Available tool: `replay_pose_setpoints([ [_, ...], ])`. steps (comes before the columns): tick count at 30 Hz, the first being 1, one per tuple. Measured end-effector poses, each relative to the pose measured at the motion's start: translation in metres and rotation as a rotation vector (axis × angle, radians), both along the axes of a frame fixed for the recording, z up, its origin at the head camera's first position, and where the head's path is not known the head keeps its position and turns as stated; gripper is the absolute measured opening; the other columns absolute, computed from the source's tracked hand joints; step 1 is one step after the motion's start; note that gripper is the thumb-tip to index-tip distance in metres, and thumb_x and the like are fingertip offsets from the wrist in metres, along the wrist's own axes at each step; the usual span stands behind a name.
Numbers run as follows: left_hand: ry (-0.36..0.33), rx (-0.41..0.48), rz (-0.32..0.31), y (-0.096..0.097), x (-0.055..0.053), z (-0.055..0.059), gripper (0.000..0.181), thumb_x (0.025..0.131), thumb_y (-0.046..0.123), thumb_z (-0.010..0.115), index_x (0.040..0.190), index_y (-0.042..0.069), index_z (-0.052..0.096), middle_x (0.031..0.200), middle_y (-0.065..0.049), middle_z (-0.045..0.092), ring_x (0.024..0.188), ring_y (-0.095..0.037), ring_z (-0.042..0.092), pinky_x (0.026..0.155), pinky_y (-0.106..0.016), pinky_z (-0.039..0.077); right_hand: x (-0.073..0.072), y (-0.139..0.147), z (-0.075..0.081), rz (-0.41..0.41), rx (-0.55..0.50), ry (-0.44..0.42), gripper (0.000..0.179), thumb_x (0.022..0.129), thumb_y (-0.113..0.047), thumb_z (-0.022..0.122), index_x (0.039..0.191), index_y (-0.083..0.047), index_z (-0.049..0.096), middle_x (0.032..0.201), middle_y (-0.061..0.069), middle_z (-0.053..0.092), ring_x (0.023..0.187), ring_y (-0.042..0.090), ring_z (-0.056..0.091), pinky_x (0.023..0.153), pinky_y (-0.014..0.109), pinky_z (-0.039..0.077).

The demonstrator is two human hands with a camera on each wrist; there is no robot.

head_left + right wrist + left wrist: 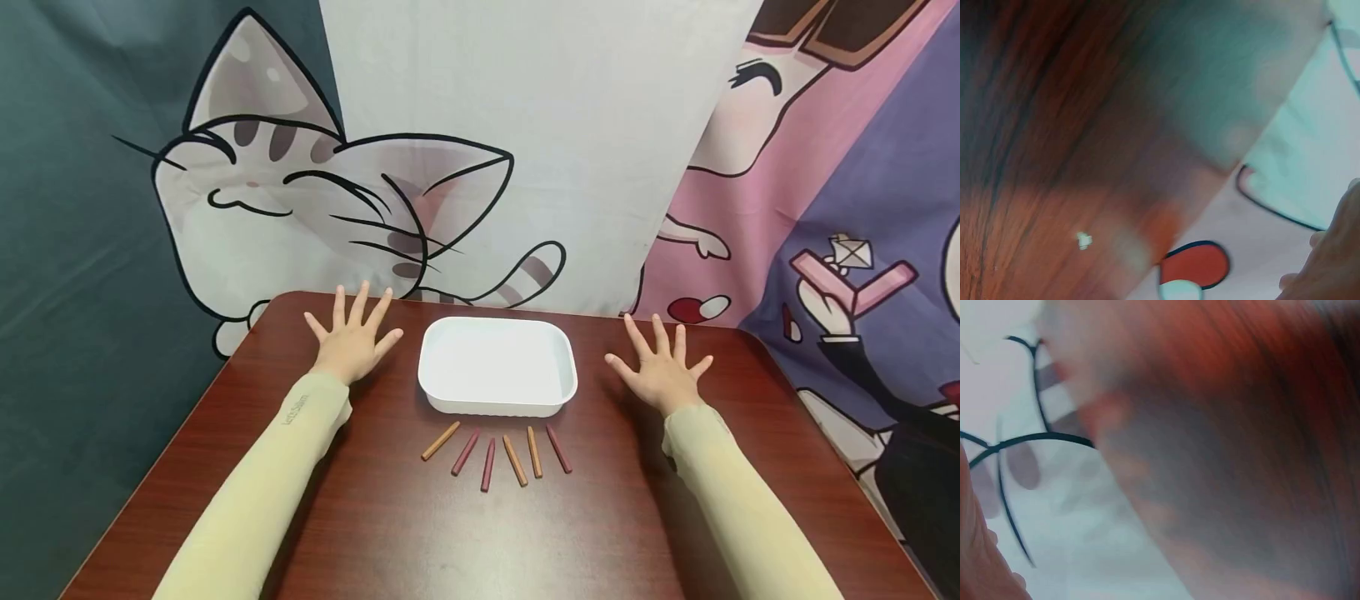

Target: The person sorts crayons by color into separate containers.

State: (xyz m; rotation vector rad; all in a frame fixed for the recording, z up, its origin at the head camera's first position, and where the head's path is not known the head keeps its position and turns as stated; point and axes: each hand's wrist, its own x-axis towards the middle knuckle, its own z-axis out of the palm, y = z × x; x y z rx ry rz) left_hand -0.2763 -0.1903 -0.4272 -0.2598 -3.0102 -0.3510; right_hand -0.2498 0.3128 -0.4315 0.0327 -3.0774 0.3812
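My left hand [348, 346] is spread with straight fingers near the table's far left, apart from the white tray [498, 410]. On the tray's other side, my right hand [662, 373] also has its fingers spread and holds nothing. Just in front of the tray lie several thin sticks that look like crayons, some orange-brown [440, 441] and some dark red [488, 465], fanned out in a row. Neither hand touches them. Only the edge of the left hand [985, 550] shows in the left wrist view, and of the right hand [1325, 262] in the right wrist view.
A dark reddish-brown table [420, 542] with rounded far corners bears everything. Right behind its far edge hangs a cloth with a cartoon cat [300, 208] and other printed figures. A small pale speck [1084, 240] shows on the wood in the right wrist view.
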Motion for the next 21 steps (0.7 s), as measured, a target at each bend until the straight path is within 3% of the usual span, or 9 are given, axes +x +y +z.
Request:
replay_pose_setpoints([
  [7, 0.08, 0.068, -0.101, 0.013, 0.022, 0.007, 0.078, 0.102, 0.061, 0.043, 0.165, 0.03, 0.008, 0.171, -0.009, -0.003, 0.153, -0.036, -0.019, 0.103, -0.082, -0.014, 0.029, -0.015, 0.011, 0.067, -0.055, 0.101, 0.084, 0.095, -0.068, 0.049, 0.164, -0.037, 0.012, 0.169, 0.017, -0.002, 0.15, 0.051, -0.014, 0.093, 0.091, -0.008],
  [11, 0.093, 0.04, -0.17, 0.02, 0.035, 0.006, 0.08, 0.102, 0.06, 0.046, 0.165, 0.027, 0.01, 0.171, -0.006, -0.001, 0.155, -0.034, -0.015, 0.106, -0.081, -0.011, 0.05, -0.026, 0.014, 0.101, -0.118, 0.184, 0.078, 0.097, -0.056, 0.057, 0.162, -0.027, 0.025, 0.165, 0.021, 0.015, 0.148, 0.053, 0.01, 0.1, 0.087, 0.013],
  [14, 0.093, 0.015, -0.21, 0.024, 0.043, 0.005, 0.078, 0.102, 0.06, 0.046, 0.165, 0.025, 0.016, 0.171, -0.005, 0.003, 0.155, -0.034, -0.01, 0.108, -0.08, -0.008, 0.065, -0.034, 0.013, 0.12, -0.192, 0.228, 0.069, 0.098, -0.043, 0.062, 0.155, -0.014, 0.037, 0.153, 0.027, 0.031, 0.137, 0.052, 0.031, 0.1, 0.079, 0.031],
  [17, 0.086, -0.014, -0.247, 0.028, 0.05, 0.003, 0.076, 0.102, 0.059, 0.045, 0.164, 0.023, 0.019, 0.171, -0.005, 0.008, 0.156, -0.033, -0.003, 0.11, -0.079, -0.004, 0.077, -0.041, 0.01, 0.134, -0.266, 0.232, 0.06, 0.098, -0.031, 0.065, 0.146, -0.003, 0.045, 0.138, 0.029, 0.043, 0.126, 0.048, 0.044, 0.099, 0.071, 0.041],
  [21, 0.095, -0.048, -0.287, 0.033, 0.055, -0.002, 0.076, 0.102, 0.059, 0.045, 0.164, 0.021, 0.022, 0.17, -0.004, 0.012, 0.157, -0.029, 0.003, 0.113, -0.076, 0.002, 0.087, -0.054, 0.003, 0.159, -0.315, 0.209, 0.052, 0.094, -0.02, 0.071, 0.136, 0.002, 0.05, 0.124, 0.028, 0.054, 0.111, 0.043, 0.058, 0.095, 0.062, 0.049],
])
